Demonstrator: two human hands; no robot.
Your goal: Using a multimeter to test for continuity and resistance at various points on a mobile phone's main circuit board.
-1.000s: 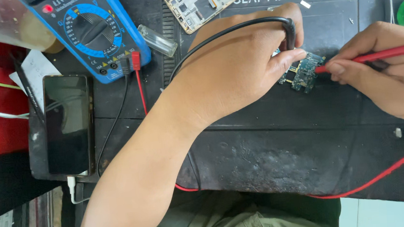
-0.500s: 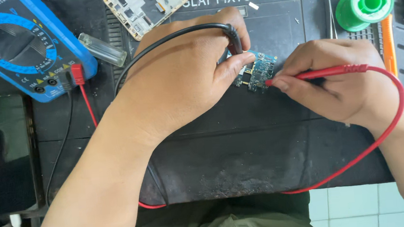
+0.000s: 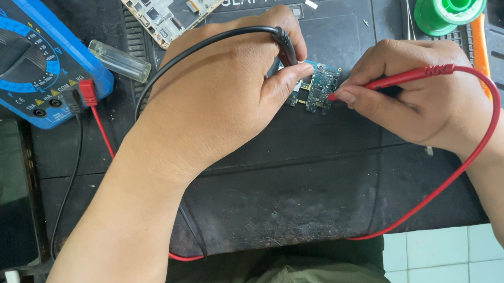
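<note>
Left hand (image 3: pixel 224 96) is closed around the black probe (image 3: pixel 286 48), thumb pressing the small circuit board (image 3: pixel 315 87) on the black mat (image 3: pixel 303 179). Right hand (image 3: pixel 416 95), at the board's 3 o'clock, pinches the red probe (image 3: pixel 403 78), tip touching the board. Blue multimeter (image 3: pixel 14 52) lies at 10 o'clock.

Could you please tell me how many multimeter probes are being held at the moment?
2. The black probe is in the left hand, above the small circuit board. The red probe is in the right hand, its tip touching the board's right edge.
</note>
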